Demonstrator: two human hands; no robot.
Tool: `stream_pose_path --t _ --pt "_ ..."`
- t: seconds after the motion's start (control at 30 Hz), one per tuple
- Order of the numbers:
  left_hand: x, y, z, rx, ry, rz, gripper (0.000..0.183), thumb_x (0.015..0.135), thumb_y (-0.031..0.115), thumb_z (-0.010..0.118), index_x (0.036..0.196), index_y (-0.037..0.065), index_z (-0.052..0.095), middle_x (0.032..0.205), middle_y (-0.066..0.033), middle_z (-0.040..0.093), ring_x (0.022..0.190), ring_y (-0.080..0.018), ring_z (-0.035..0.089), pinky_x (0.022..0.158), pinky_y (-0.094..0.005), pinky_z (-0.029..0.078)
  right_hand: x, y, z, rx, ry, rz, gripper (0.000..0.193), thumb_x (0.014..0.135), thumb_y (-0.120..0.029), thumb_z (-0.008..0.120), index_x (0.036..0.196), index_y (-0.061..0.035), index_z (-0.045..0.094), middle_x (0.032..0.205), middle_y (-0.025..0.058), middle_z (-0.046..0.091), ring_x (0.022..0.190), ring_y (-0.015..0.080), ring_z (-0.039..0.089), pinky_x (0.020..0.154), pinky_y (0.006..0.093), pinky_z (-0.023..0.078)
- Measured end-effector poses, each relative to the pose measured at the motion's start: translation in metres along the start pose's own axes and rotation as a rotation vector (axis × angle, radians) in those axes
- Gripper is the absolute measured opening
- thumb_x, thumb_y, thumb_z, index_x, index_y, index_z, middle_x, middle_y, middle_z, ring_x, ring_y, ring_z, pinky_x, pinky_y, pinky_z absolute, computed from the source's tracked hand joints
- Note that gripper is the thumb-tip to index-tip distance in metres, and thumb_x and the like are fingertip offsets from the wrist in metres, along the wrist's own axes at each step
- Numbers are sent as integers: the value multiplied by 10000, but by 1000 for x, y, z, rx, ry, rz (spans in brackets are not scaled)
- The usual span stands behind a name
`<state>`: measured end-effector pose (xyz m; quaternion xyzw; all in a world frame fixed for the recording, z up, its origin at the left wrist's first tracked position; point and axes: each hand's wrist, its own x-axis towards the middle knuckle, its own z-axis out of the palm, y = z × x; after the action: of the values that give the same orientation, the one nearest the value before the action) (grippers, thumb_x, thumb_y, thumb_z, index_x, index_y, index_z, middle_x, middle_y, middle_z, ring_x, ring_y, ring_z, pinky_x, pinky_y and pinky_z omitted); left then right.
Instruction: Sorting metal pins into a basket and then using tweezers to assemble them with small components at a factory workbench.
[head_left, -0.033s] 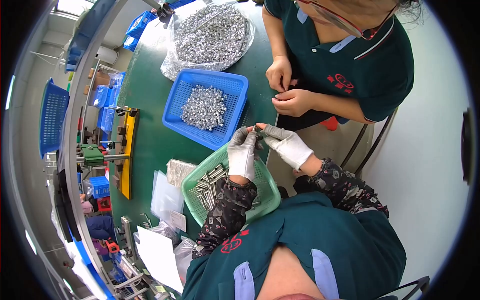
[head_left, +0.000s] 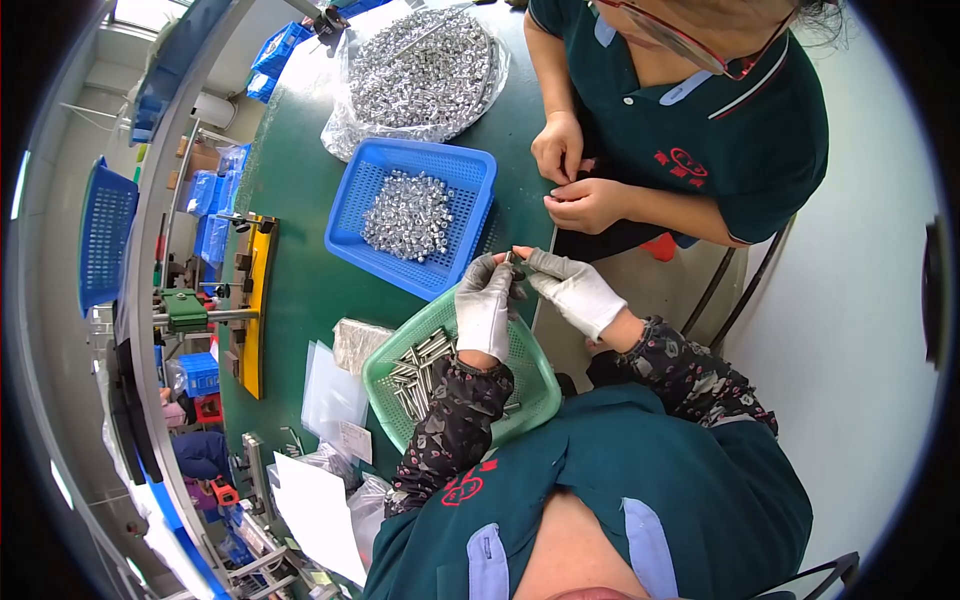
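two gloved hands meet above a green basket (head_left: 535,385) of metal rods: the left hand (head_left: 484,305) and right hand (head_left: 572,288) both pinch one small metal part (head_left: 512,263) between fingertips, beside a blue basket (head_left: 470,175).

Left hand (head_left: 484,308) and right hand (head_left: 574,290) wore matt grey-white knit cloth gloves. Green basket (head_left: 535,385) and blue basket (head_left: 470,170): perforated plastic, slight sheen. Rods (head_left: 420,365) and small parts (head_left: 408,215): shiny bare metal. Tabletop (head_left: 300,270) matt green.
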<state>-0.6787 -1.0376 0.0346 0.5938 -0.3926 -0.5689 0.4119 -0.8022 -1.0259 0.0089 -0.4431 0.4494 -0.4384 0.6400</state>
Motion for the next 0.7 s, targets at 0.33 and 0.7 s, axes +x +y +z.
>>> stream_pose_path --t 0.33,0.7 --pt "0 3 1 -22 -16 -42 135 802 117 472 917 59 513 670 14 524 454 -18 381 377 -141 272 2 7 -5 -17 11 -74 355 785 -59 473 1137 -86 441 847 -45 516 660 20 404 617 158 373" --pt "-1 4 -2 -15 -79 -28 114 810 111 454 905 61 492 661 24 516 455 -12 352 385 -142 261 -3 -36 -15 114 -198 235 366 784 -73 473 1146 -49 421 873 -53 523 656 19 415 597 151 368"
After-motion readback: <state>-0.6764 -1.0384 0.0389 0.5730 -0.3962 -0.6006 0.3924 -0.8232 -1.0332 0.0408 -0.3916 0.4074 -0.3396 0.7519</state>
